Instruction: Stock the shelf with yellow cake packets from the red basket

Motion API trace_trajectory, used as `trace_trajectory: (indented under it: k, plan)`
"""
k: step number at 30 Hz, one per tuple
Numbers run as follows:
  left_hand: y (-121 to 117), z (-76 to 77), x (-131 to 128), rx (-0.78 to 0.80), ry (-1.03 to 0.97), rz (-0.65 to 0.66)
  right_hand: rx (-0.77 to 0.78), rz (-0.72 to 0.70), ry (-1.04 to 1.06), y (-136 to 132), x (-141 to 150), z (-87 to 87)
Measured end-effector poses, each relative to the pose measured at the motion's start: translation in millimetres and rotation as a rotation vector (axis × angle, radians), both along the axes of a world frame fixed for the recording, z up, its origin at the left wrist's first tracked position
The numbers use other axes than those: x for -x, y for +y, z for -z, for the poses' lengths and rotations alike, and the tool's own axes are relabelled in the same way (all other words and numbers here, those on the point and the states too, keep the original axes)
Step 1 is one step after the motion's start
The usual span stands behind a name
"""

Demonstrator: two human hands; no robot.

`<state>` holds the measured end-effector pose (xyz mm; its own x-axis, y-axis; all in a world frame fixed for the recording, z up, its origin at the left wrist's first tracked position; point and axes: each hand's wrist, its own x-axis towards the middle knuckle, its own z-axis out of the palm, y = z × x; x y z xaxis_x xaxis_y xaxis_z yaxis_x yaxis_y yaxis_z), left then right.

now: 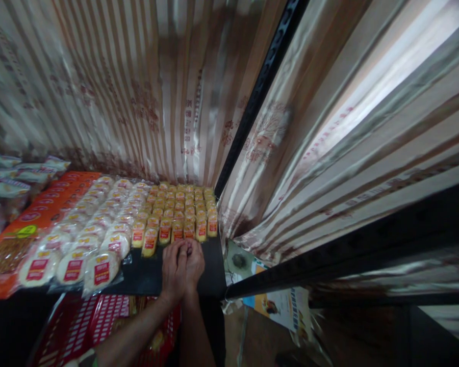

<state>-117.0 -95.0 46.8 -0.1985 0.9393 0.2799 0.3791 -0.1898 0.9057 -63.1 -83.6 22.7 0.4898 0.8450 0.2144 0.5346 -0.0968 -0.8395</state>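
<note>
Side by side, my left hand [173, 271] and my right hand [195, 264] meet at the front of a block of small yellow cakes in clear wrappers [166, 229]. The fingers of both hands are curled closed and press together, right against the front row. Whatever lies between the fingertips is hidden. Rows of round white wrapped cakes [101, 268] with red labels lie to the left of the yellow ones. All of these stand on a black shelf [145, 278], whose bare front strip shows under my wrists.
Orange packets [26, 224] and whitish bags [7, 188] sit farther left. Below the shelf is a red plastic basket [99, 318] with wrapped items. A black upright post [248, 120] stands at the back right corner. Striped sheeting [168, 102] hangs behind; printed boxes [271, 306] lie low at right.
</note>
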Motion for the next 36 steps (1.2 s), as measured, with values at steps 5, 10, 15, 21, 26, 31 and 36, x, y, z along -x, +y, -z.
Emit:
trace_trajectory:
  k: [5, 10, 15, 21, 26, 31, 36]
  plan:
    - [-1, 1.0, 0, 0.008, -0.024, 0.014, -0.003, 0.036, -0.004, -1, 4, -0.8]
    - [-1, 4.2, -2, -0.004, -0.021, 0.05, -0.048, 0.13, 0.0, 0, 5, -6.1]
    - [2, 10.9, 7, -0.204, 0.202, 0.051, -0.215, 0.301, 0.0, 5, -10, -22.7]
    - [10, 17.8, 17, -0.422, 0.627, 0.186, -0.272, 0.264, -0.091, 22, -28, -19.4]
    - [17, 23.1, 12, -0.478, 0.822, 0.197, -0.211, 0.26, -0.119, 35, -34, -2.2]
    - [21, 29.8, 11, -0.414, 0.892, 0.212, -0.16, 0.239, -0.164, 40, -35, 10.4]
    - [23, 31.8, 11, -0.391, 0.928, 0.219, -0.158, 0.228, -0.165, 41, -35, 13.5]
